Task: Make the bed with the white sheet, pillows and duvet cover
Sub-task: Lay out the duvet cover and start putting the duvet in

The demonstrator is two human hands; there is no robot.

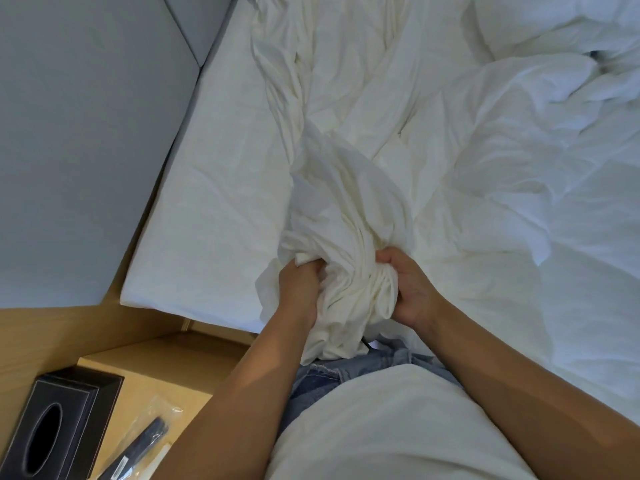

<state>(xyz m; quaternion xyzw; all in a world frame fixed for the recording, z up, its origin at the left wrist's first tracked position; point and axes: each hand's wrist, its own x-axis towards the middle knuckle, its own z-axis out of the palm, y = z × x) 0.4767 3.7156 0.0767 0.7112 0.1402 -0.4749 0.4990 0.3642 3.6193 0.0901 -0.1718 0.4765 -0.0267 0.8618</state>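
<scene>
Both hands grip a bunched mass of white sheet [349, 244] at the near edge of the bed [207, 216]; the left hand [299, 285] has its fingers [310, 266] curled into the left side of the bunch, the right hand [408, 289] has its fingers [388, 256] curled round the right side, so the cloth is gathered tight between the two and fans out above them toward the middle of the bed; a loose tail of the same cloth hangs below the hands against the person's jeans [322, 379]; the sheet trails away up the bed in long creases toward the far edge; along the left edge of the bed the mattress surface lies fairly smooth, with its near left corner showing over the wooden frame; a crumpled white duvet [519, 161] covers the right side of the bed, heaped highest at the far right corner; a grey padded headboard [86, 133] stands against the left edge of the bed; on the wooden counter [138, 375] at the near left, beside the bed, stands a black tissue box [59, 424], and just beside it lies a dark object in a clear plastic bag [145, 441]; the person wears a white shirt [391, 427]
</scene>
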